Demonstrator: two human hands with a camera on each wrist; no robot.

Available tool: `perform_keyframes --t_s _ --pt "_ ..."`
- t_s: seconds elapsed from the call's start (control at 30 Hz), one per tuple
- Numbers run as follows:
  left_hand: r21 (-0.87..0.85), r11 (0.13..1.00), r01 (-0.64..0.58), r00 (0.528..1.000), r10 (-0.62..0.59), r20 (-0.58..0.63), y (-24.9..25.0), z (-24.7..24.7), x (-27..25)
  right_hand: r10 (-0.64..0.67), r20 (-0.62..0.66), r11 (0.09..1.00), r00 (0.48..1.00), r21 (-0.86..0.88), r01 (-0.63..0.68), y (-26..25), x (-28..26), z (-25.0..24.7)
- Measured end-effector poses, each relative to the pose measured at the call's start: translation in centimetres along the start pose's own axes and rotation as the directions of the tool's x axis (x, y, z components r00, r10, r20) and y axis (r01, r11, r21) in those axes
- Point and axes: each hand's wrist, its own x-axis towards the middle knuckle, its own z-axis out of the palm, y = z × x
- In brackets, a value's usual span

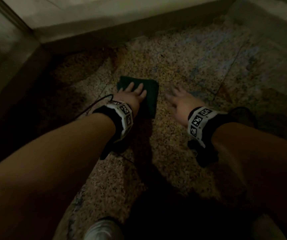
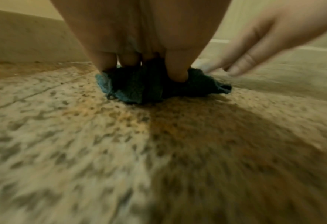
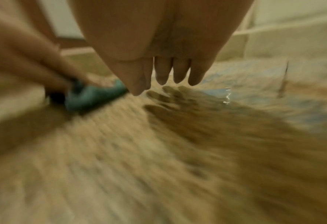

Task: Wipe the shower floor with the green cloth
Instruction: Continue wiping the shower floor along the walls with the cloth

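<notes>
Your left hand (image 1: 132,96) lies on the green cloth (image 1: 148,94), a little above the middle of the head picture. The fingers are straight and press down on it. In the left wrist picture the fingertips (image 2: 177,75) push into the cloth (image 2: 139,89), and it bunches up a bit under them.

Your right hand (image 1: 180,101) is just to the right of the cloth. Its fingers are spread wide and it holds nothing. In the right wrist picture it hangs just over the shower floor (image 3: 120,151), and you can see its shadow below it. I cannot tell if it touches the floor.

The floor (image 1: 174,54) is speckled stone, with a low pale wall (image 1: 122,19) along the top of the picture. It looks like you are in the wiping step. Next, I think you should keep the left hand flat and firm and slide the cloth over the parts it has not reached yet, like the upper right of the picture.
</notes>
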Motion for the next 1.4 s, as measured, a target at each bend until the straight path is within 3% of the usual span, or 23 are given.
perform_keyframes --t_s 0.13,0.43,0.63,0.77,1.03,1.4 --pt "0.03 0.999 0.017 1.0 -0.017 -0.012 0.1 -0.5 0.4 -0.01 0.034 0.999 0.999 -0.05 0.011 0.7 -0.4 0.8" --pt "0.013 0.997 0.08 0.995 -0.079 -0.061 2.8 -6.2 5.0 0.015 0.233 0.999 0.972 0.04 -0.025 0.9 0.6 -1.1" --pt "0.001 0.998 0.059 0.995 -0.059 -0.077 2.6 -6.2 4.9 0.009 0.223 0.997 0.975 0.075 -0.027 1.0 0.6 -0.7" --pt "0.003 0.999 0.054 0.996 -0.053 -0.066 2.5 -4.5 4.5 -0.001 0.124 0.988 0.992 0.156 -0.019 1.1 0.1 -0.2" --pt "0.041 0.997 -0.068 0.994 0.072 -0.083 2.9 -0.9 2.8 -0.081 -0.031 0.982 0.996 0.17 0.085 4.7 -3.7 4.6" --pt "0.042 0.999 -0.011 0.995 0.016 -0.103 6.9 -5.3 5.0 -0.077 0.117 0.995 0.99 0.069 0.069 5.2 -3.0 5.1"
